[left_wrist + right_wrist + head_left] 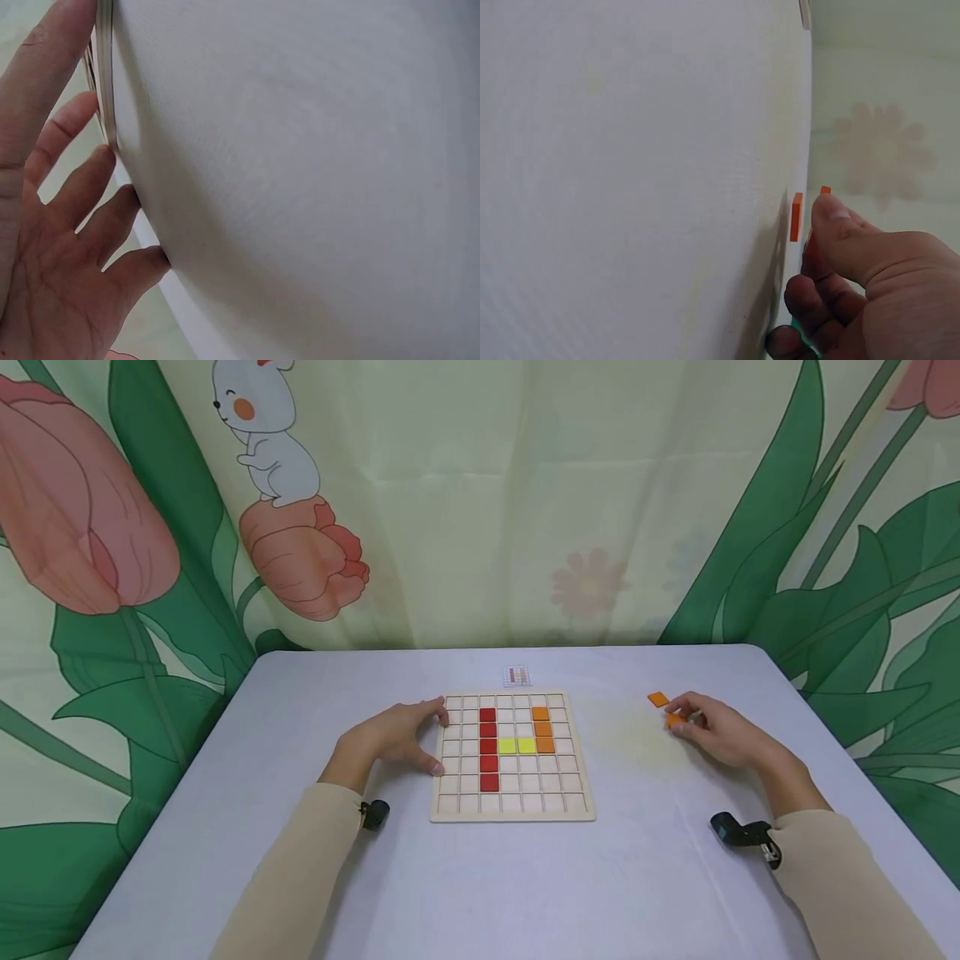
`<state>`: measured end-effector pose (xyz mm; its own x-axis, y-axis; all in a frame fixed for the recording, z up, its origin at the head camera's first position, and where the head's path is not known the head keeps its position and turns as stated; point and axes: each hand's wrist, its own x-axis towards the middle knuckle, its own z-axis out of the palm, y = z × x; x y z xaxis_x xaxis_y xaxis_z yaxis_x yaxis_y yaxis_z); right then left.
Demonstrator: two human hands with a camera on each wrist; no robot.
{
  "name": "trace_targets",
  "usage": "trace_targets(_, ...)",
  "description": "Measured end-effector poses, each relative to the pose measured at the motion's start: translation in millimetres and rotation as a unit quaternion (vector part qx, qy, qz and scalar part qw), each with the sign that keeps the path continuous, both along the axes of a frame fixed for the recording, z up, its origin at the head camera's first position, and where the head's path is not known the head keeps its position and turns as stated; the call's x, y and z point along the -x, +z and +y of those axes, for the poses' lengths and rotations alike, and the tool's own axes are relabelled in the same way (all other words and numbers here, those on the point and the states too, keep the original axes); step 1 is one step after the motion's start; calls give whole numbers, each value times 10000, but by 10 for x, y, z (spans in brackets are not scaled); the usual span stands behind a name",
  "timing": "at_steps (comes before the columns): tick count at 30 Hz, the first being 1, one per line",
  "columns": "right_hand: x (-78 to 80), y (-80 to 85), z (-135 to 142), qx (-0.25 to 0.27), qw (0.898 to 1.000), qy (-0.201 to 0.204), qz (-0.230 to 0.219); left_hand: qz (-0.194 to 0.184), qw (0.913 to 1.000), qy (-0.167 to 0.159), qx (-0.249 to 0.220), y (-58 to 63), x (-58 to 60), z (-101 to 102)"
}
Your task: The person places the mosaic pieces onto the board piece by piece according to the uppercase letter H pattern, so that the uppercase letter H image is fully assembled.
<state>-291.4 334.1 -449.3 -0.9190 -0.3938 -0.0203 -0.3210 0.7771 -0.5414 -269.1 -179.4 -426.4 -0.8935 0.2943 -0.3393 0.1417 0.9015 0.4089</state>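
Note:
A wooden grid board (513, 812) lies on the table. It carries a column of several red tiles (489, 746), two yellow tiles (517, 746) in a row beside it, and three orange tiles (542, 730) stacked in a column on the right. My left hand (396, 735) rests at the board's left edge, thumb and fingertips spread along the rim; its spread fingers (90, 199) show in the left wrist view. Right of the board, my right hand (716, 728) pinches an orange square tile (674, 720) between thumb and fingers. Another orange tile (657, 699) lies just beyond it.
A small pattern card (517, 676) with a printed grid lies behind the board. The white-covered table (495, 885) ends at a printed curtain (465, 527) at the back. Each wrist wears a black camera, the right one (738, 831) close over the table.

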Motion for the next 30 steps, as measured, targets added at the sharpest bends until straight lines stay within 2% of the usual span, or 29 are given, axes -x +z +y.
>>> trace_targets(6, -31, 31, -50, 464, 9989, 51, -30, 29, 10000, -22, -76, -4, 7, -11)
trace_targets(12, -5, -65, -214, 950, 9953, 206, 49, 87, 9999, 37, 51, -10, -20, -72)
trace_targets(17, -29, -25, -393, 1016, 9947, 145, 38, 63, 10000, -15, 10, -3, -16, -76)
trace_targets(23, -67, 114, -639, 1086, 9932, 428, -38, 57, 10000, 81, -6, 17, -2, -45)
trace_targets(30, -92, 34, -742, 1108, 9924, 529, -57, -16, 9999, 14, -113, -3, 4, -10)
